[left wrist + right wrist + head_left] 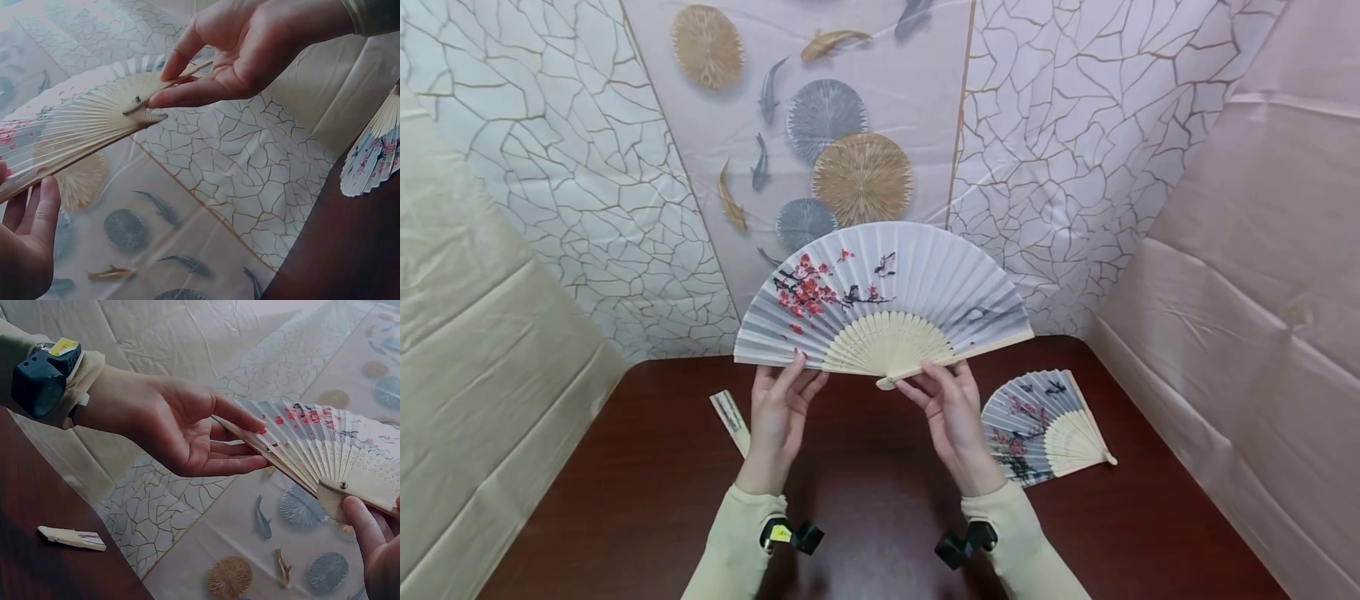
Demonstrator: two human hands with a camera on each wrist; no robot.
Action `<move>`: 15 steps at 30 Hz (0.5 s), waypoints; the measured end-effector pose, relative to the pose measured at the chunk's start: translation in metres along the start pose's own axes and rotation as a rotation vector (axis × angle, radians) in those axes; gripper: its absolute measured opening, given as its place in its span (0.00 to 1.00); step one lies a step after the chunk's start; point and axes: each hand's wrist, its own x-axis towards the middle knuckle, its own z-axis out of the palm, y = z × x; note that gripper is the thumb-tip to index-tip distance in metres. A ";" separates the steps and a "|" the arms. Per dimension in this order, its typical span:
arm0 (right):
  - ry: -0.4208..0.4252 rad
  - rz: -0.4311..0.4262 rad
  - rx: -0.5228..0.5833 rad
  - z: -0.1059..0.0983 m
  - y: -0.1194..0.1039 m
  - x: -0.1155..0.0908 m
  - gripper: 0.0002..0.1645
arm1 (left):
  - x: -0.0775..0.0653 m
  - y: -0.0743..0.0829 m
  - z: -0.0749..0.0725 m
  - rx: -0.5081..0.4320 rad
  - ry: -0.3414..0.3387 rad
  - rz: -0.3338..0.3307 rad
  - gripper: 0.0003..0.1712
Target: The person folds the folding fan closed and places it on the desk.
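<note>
A spread folding fan (917, 275), white with red blossoms, birds and pale ribs, is held up above the far part of the table. My left hand (781, 408) pinches its left edge, thumb in front and fingers behind. At the lower right edge, near the pivot, my right hand (951, 412) pinches the outer rib between thumb and fingers. In the left wrist view the right hand (250, 53) holds the rib close to the rivet. The right wrist view shows the left hand (181, 428) with its thumb on the leaf's edge.
A second fan (1037, 429), partly spread, lies on the dark table (647, 500) to the right, partly behind the right hand. A closed fan (730, 421) lies to the left, beside the left wrist. Fabric walls (1225, 317) enclose the table's back and sides.
</note>
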 end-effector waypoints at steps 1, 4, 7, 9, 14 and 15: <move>-0.002 0.003 -0.001 0.000 0.001 0.000 0.18 | 0.000 0.001 -0.001 0.001 0.006 0.008 0.16; -0.008 0.004 0.003 0.002 0.003 0.001 0.19 | 0.003 0.003 -0.003 -0.003 0.016 0.023 0.16; -0.009 -0.001 0.006 0.004 0.005 0.002 0.20 | 0.005 0.003 -0.005 -0.002 0.023 0.034 0.16; -0.010 -0.003 0.007 0.004 0.006 0.002 0.20 | 0.006 0.003 -0.006 -0.004 0.023 0.041 0.16; -0.013 -0.007 0.008 0.004 0.007 0.004 0.21 | 0.008 0.002 -0.007 0.006 0.007 0.057 0.18; -0.016 -0.009 0.006 0.004 0.007 0.004 0.21 | 0.008 0.001 -0.008 0.009 0.003 0.059 0.18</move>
